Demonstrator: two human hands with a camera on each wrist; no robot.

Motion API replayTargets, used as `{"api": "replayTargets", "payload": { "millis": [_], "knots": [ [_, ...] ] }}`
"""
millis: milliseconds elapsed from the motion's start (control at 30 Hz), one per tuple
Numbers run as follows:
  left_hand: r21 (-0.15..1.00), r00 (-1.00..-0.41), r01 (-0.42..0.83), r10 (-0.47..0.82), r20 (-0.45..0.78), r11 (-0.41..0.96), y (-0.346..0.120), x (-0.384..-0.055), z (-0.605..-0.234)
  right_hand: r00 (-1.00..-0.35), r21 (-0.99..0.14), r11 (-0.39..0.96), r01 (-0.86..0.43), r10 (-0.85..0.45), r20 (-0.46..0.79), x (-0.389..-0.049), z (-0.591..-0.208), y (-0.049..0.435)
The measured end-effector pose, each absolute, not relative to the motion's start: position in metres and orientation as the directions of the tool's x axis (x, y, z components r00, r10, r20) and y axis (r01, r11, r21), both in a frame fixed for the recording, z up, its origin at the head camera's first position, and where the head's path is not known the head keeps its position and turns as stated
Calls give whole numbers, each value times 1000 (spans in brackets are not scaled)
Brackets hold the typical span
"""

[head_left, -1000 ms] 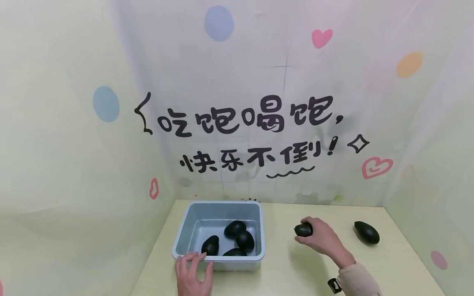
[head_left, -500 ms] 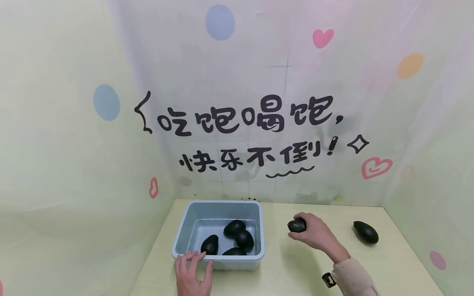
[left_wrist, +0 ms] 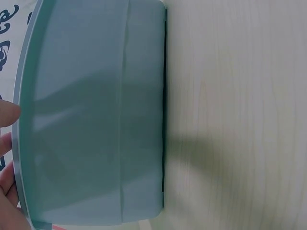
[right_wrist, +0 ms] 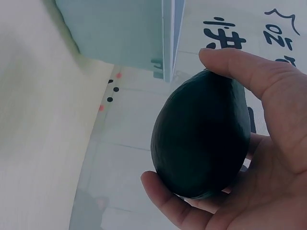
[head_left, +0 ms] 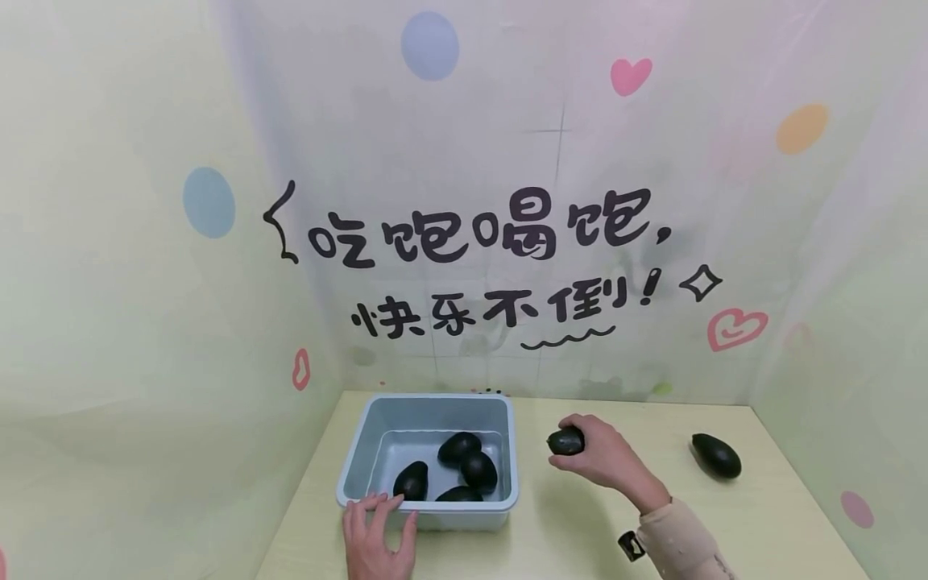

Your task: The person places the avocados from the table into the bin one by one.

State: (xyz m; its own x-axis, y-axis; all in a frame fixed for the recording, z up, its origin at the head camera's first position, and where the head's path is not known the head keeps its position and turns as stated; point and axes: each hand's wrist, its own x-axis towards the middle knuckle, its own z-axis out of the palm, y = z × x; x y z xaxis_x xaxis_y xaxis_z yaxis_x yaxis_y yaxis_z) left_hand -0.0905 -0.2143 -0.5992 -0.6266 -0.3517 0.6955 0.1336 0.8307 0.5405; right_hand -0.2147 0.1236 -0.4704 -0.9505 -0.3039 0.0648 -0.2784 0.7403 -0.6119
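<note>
My right hand point(head_left: 605, 455) holds a dark avocado point(head_left: 566, 441) above the table, to the right of a light blue plastic bin point(head_left: 507, 451). In the right wrist view, thumb and fingers curl round the avocado point(right_wrist: 199, 139). My left hand point(head_left: 377, 544) grips the bin's near rim at its left part. The left wrist view has the thumb in front of the rim point(left_wrist: 17, 91) and other fingers behind it. Inside the bin lie several avocados point(head_left: 460, 449), one partly hidden by the near wall.
Another dark avocado point(head_left: 716, 456) lies on the pale wooden table point(head_left: 768, 515), right of my right hand. A printed cloth backdrop point(head_left: 464, 161) with lettering closes off the back and both sides.
My right hand has moved left and slightly up with its avocado, toward the bin. The left hand and bin have stayed in place.
</note>
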Motion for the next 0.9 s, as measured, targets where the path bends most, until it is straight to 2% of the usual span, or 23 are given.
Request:
{"api": "replayTargets", "payload": {
  "millis": [533,900],
  "knots": [
    [578,-684,38,-400,610,815,-211,-89,-593,-938,-635,707,-312,-334,89,-209,-464,108],
    [586,-686,42,-403,606,809,-211,-89,-593,-927,-639,688,-344,-359,113,-209,-461,92]
  ]
}}
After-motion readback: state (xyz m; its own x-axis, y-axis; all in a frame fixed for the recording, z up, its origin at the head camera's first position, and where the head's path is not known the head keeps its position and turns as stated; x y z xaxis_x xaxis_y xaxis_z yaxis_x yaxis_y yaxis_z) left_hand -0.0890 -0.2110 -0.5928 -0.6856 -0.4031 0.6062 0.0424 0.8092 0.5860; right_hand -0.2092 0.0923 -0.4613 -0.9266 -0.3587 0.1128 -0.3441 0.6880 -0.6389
